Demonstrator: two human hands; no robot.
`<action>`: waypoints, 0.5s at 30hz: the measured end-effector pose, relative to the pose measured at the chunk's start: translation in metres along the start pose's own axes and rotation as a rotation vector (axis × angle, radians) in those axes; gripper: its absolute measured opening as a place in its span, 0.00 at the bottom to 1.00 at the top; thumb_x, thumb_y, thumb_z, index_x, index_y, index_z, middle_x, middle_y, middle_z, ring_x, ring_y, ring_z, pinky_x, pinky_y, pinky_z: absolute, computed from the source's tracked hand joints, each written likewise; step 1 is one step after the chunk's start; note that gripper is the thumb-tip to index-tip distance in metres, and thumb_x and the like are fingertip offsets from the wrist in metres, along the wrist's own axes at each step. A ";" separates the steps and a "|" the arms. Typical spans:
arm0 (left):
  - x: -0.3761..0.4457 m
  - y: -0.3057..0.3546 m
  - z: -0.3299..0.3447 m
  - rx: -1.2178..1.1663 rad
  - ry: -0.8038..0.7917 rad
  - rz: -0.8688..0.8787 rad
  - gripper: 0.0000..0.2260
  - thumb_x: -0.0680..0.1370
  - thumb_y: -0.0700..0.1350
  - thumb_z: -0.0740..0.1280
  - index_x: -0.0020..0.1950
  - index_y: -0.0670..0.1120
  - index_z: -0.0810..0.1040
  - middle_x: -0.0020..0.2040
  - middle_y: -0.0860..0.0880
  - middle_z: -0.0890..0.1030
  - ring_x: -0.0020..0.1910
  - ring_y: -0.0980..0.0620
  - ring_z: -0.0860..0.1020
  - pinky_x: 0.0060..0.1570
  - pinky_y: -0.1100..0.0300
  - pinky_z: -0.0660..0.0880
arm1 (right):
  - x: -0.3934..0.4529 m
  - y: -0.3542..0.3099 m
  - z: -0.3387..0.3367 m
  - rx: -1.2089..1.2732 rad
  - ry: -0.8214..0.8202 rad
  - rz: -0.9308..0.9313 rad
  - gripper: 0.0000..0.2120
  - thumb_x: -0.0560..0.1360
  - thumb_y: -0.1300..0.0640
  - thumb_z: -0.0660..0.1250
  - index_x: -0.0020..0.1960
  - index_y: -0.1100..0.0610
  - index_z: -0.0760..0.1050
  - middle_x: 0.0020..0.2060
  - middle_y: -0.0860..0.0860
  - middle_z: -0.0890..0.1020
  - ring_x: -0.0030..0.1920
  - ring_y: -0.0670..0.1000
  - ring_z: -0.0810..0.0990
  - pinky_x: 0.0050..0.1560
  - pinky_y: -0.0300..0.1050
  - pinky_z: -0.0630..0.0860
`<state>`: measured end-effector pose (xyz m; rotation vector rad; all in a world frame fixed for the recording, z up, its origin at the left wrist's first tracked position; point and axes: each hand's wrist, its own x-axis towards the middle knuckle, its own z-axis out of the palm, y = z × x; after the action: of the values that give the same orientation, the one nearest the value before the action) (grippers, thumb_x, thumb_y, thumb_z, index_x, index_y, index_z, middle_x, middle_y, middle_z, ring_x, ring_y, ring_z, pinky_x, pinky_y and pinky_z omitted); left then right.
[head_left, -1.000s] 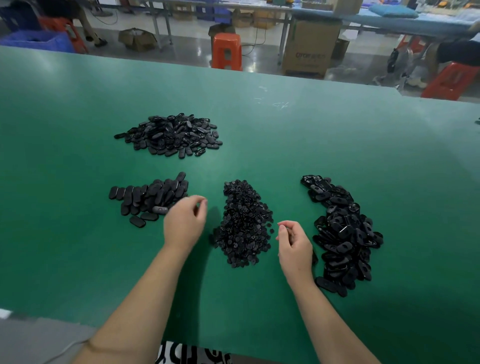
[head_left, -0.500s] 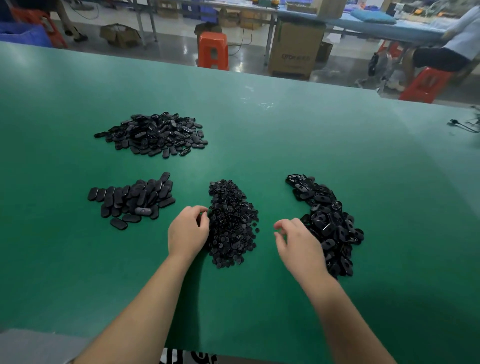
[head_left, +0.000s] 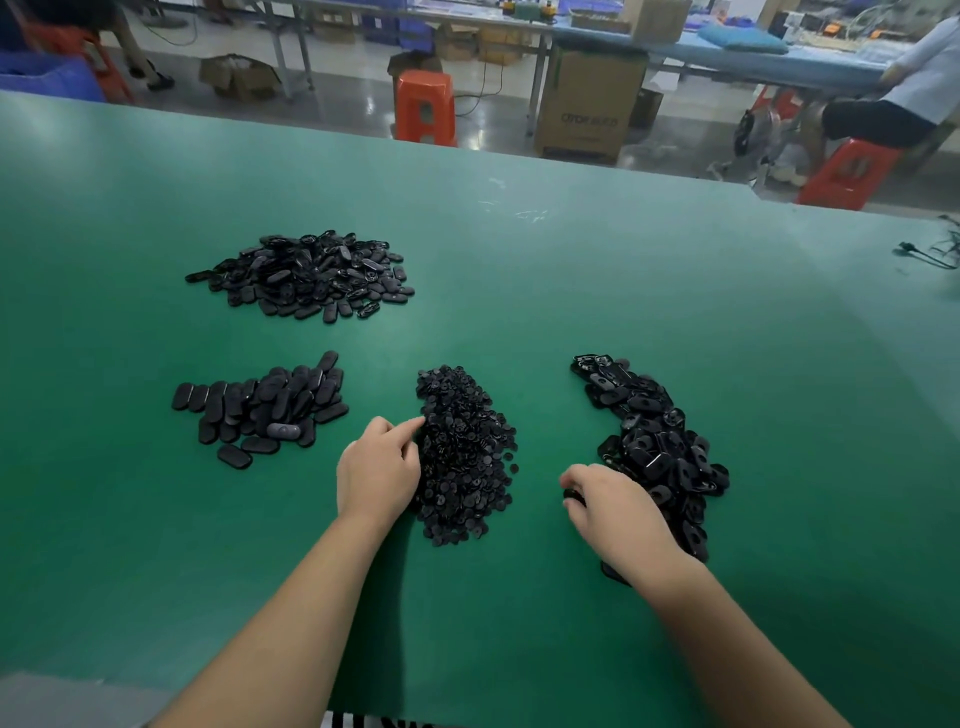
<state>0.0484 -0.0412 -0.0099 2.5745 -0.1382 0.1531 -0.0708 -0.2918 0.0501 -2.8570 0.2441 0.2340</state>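
1. Lowered since the earlier frame, the right hand (head_left: 615, 512) curls round a black shell (head_left: 573, 498) at the shell pile (head_left: 654, 441)'s 8 o'clock edge.
2. At the disc pile (head_left: 467, 452)'s 9 o'clock edge, the left hand (head_left: 376, 473) touches it; grip unclear.

Orange stool (head_left: 425, 106), cardboard box (head_left: 589, 104) behind green table (head_left: 623, 291); cable (head_left: 930, 254) far right.
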 end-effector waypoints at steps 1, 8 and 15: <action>0.000 0.001 0.000 0.004 0.003 -0.004 0.17 0.81 0.45 0.61 0.66 0.60 0.80 0.39 0.55 0.70 0.36 0.50 0.73 0.34 0.57 0.66 | 0.002 -0.002 0.001 0.086 0.038 0.009 0.13 0.82 0.55 0.64 0.66 0.52 0.76 0.56 0.48 0.81 0.54 0.48 0.80 0.59 0.44 0.76; -0.001 -0.001 -0.002 -0.134 0.060 -0.050 0.11 0.81 0.44 0.62 0.57 0.52 0.83 0.46 0.56 0.75 0.39 0.54 0.75 0.38 0.58 0.69 | 0.013 -0.021 0.010 1.193 0.258 0.299 0.07 0.82 0.65 0.63 0.56 0.60 0.79 0.43 0.55 0.86 0.42 0.48 0.88 0.42 0.36 0.82; -0.001 -0.002 -0.002 -0.192 0.105 -0.063 0.11 0.83 0.45 0.64 0.61 0.50 0.83 0.43 0.54 0.74 0.38 0.55 0.73 0.39 0.58 0.68 | 0.019 -0.039 0.041 1.383 0.313 0.327 0.07 0.85 0.62 0.58 0.59 0.59 0.73 0.47 0.58 0.84 0.41 0.54 0.87 0.39 0.42 0.83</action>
<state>0.0480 -0.0379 -0.0094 2.3710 -0.0311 0.2397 -0.0511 -0.2464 0.0172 -1.4508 0.6242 -0.2541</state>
